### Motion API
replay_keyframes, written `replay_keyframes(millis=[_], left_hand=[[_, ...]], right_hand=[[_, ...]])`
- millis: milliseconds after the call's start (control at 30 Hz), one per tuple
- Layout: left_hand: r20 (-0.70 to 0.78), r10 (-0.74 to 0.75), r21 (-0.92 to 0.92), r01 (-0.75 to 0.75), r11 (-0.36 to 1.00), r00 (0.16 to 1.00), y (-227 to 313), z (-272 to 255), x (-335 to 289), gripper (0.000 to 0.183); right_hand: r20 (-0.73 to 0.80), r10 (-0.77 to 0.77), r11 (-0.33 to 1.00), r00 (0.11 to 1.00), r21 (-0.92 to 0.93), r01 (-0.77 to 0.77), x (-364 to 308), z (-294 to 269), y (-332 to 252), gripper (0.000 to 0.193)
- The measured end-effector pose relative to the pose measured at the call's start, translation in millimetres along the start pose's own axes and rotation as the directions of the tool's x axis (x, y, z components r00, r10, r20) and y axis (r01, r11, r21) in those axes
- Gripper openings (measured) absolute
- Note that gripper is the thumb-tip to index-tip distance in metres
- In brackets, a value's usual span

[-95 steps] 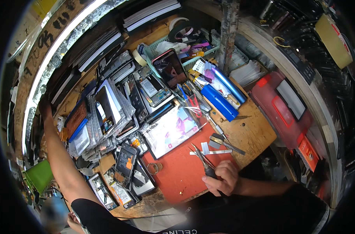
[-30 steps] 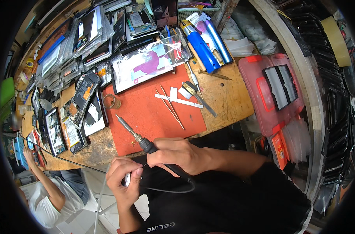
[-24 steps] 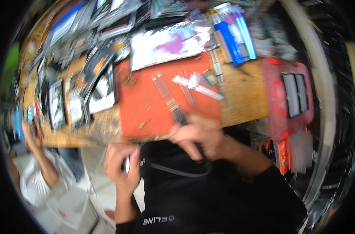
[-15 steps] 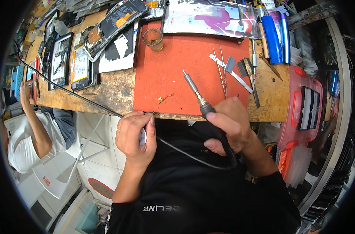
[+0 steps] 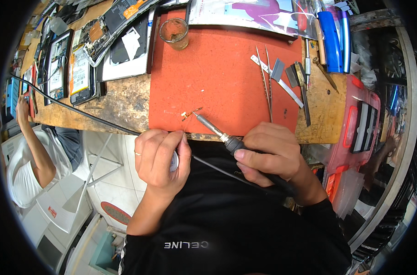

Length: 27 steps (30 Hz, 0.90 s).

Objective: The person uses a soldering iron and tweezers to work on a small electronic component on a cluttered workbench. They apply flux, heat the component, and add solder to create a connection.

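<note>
My right hand (image 5: 275,153) is closed round the dark handle of a soldering iron (image 5: 210,126). The iron's metal tip points up and left, at or right beside a small gold-brown flex cable piece (image 5: 187,114) on the red mat (image 5: 208,68). Whether tip and piece touch is too small to tell. At the mat's front edge my left hand (image 5: 160,153) pinches a thin solder wire (image 5: 185,126) between thumb and forefinger, its end close to the flex piece. Part of a white round object (image 5: 174,161), maybe the wire's spool, shows inside that palm; the fingers hide the rest.
A small clear cup (image 5: 174,34) stands on the mat's far left. Tweezers (image 5: 267,85), a flat blade tool (image 5: 286,85) and brushes lie at the right. Opened phones and tablets (image 5: 59,62) crowd the left; a black cable (image 5: 75,106) crosses there. Another person (image 5: 38,160) sits far left.
My right hand has brought the soldering iron down and left, so its tip is now at the flex piece. My left hand keeps its pinch on the wire. The view has shifted slightly.
</note>
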<state>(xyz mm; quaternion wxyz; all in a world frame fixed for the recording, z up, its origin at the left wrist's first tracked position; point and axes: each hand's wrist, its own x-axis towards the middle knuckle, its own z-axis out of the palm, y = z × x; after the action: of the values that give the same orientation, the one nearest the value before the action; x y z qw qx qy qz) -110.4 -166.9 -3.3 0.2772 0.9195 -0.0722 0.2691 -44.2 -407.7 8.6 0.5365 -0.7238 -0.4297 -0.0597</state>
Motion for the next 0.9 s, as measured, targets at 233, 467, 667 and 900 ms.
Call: replay_keyframes(millis=[233, 467, 667, 900], left_hand=[[-0.029, 0.005, 0.024, -0.005, 1.0, 1.0, 0.7, 2.5, -1.9, 0.03], [-0.012, 0.008, 0.032, -0.008, 0.999, 1.0, 1.9, 1.3, 1.4, 0.03], [-0.009, -0.001, 0.047, 0.001, 0.999, 1.0, 2.8, 1.0, 2.2, 0.03], [0.005, -0.007, 0.05, 0.007, 0.999, 1.0, 3.8, 0.7, 5.1, 0.03]], right_hand=[[0.068, -0.014, 1.0, 0.998, 0.004, 0.014, 1.8, -3.7, 0.6, 0.028], [0.095, -0.032, 0.999, 0.995, 0.004, 0.031, 2.0, -5.9, 2.5, 0.031], [0.138, 0.035, 0.998, 0.99, -0.053, -0.028, -1.3, -6.4, -0.7, 0.021], [0.119, 0.031, 0.998, 0.992, -0.051, -0.025, -1.2, -5.8, -0.5, 0.02]])
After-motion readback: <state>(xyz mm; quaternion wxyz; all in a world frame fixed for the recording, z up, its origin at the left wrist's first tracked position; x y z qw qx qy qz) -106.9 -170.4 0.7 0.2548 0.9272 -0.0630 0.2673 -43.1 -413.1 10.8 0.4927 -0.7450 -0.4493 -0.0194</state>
